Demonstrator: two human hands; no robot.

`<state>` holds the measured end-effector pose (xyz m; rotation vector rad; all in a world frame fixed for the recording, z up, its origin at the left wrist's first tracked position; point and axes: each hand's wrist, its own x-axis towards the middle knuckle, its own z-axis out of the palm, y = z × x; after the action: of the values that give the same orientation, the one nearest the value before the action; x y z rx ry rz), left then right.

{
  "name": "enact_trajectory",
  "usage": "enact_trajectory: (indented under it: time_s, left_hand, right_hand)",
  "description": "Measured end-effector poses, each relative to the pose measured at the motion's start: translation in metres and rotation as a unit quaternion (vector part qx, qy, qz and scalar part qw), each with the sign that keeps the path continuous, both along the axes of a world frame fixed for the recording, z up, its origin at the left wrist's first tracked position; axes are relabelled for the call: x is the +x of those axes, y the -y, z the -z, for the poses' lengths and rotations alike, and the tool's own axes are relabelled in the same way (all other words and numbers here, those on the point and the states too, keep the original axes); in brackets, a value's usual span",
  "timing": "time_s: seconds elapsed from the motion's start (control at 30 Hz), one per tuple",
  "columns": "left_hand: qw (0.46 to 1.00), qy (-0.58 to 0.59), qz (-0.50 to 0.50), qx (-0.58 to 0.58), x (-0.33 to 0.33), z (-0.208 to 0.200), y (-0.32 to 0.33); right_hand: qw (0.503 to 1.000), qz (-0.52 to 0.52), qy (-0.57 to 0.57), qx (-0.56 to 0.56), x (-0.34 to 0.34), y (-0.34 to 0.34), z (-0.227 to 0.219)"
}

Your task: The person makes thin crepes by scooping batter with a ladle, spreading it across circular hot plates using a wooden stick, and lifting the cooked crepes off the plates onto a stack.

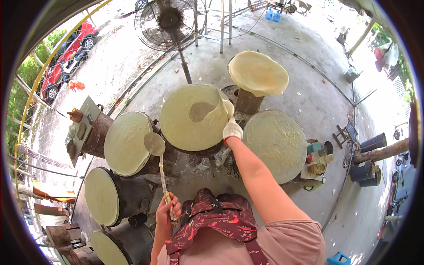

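Observation:
My left hand (168, 208), bare, is closed round the handle of a long-handled ladle (154, 144). The ladle's wide round head hangs by the right edge of a batter-covered griddle (126, 143). My right hand (232, 129) wears a white knitted glove. Its fingers grip the right edge of a thin pale pancake (181, 126) on the middle griddle. That edge is peeled up and folded, and a round patch of bare griddle (201, 111) shows beside the fold. The fingertips are partly hidden by the pancake.
Another coated griddle (274, 145) stands to the right, and two more (101, 196) at lower left. Behind, a finished flatbread (258, 73) rests on a round stand. A floor fan (170, 18) stands ahead. Small pots and jars (319, 164) sit on a side table at right.

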<state>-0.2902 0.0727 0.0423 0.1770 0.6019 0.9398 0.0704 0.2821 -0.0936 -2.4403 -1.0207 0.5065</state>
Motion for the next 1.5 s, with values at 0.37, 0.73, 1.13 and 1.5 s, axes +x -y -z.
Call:
enact_trajectory:
  time_s: [0.37, 0.73, 1.13, 1.5]
  left_hand:
    - [0.999, -0.03, 0.031, -0.021, -0.04, 0.008, -0.018]
    - [0.995, -0.049, 0.074, -0.033, -0.006, 0.013, -0.033]
    - [0.989, -0.074, 0.041, -0.118, 0.026, 0.035, -0.014]
    - [0.913, -0.395, 0.101, 0.007, 0.071, 0.043, -0.102]
  right_hand:
    - [0.94, 0.079, -0.221, 0.246, -0.064, 0.066, 0.014]
    - [0.964, -0.083, -0.201, 0.154, -0.037, 0.053, 0.031]
    - [0.926, -0.219, -0.282, 0.126, 0.01, 0.019, 0.006]
    - [0.861, -0.125, -0.492, -0.042, 0.003, 0.102, -0.023]
